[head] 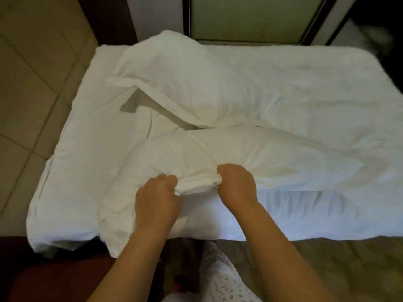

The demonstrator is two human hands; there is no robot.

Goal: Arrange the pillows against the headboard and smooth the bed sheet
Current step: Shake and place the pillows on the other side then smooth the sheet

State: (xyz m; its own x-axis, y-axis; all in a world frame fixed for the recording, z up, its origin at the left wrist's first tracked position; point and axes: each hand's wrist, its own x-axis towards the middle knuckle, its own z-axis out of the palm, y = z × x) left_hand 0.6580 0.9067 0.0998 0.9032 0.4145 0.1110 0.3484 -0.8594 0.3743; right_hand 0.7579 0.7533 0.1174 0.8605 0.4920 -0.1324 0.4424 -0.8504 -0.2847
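The left hand and right hand both had fingers clamped on a bunched fold at the near edge of the plump white fabric pillow. Its long axis ran left-right, with most of its bulk stretching rightward past the right hand. Just beyond that pillow lay a second white pillow, making two pillows on one rumpled white bed sheet.

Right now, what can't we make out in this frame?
- Fingertips of left hand and right hand: curled into the cloth of the near pillow, head view.
- White shape, top right corner: blurred, unidentifiable.
- Bed sheet: right part cut off by the frame edge.
- Panel beyond the bed: cropped by the top edge.
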